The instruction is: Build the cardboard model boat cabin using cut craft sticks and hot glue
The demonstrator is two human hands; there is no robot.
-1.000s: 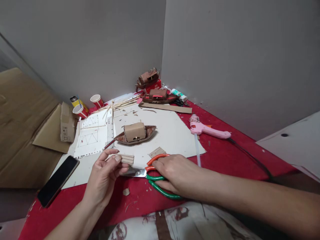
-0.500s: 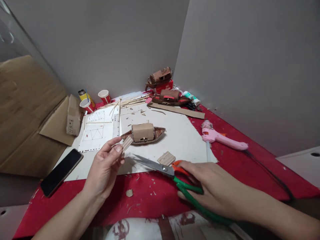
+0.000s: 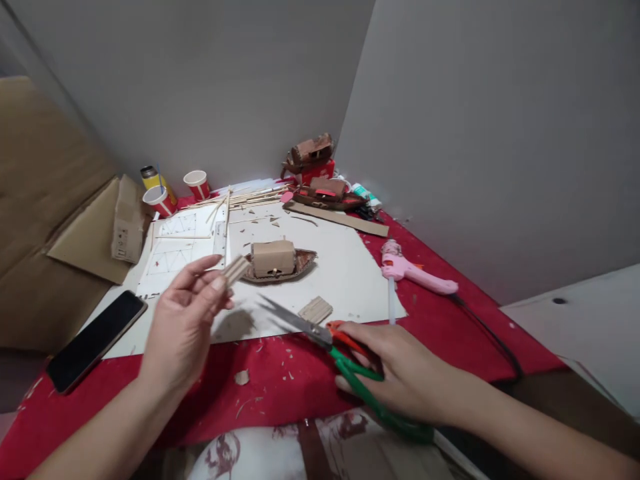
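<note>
Scissors (image 3: 314, 331) shifted rightward from left hand (image 3: 181, 320), that hand pinching ridged cardboard (image 3: 236, 269), right hand (image 3: 403, 367) wrapped round green-and-orange handles (image 3: 393, 420)

Can't read any actual words or numbers here, tbh. The cardboard flap (image 3: 131, 217) at the left of the frame has dark printed marks (image 3: 121, 244), but they're way too blurry to make out which symbols they are.

The left hand (image 3: 180, 323) pinches a cardboard strip (image 3: 235, 269); just beyond that grip, rightward, sits a toy boat (image 3: 275, 260). The right hand (image 3: 395, 367) holds scissors (image 3: 323, 335), blurred blades seemingly parted, another cardboard piece (image 3: 316, 309) lying beyond its grip.
</note>
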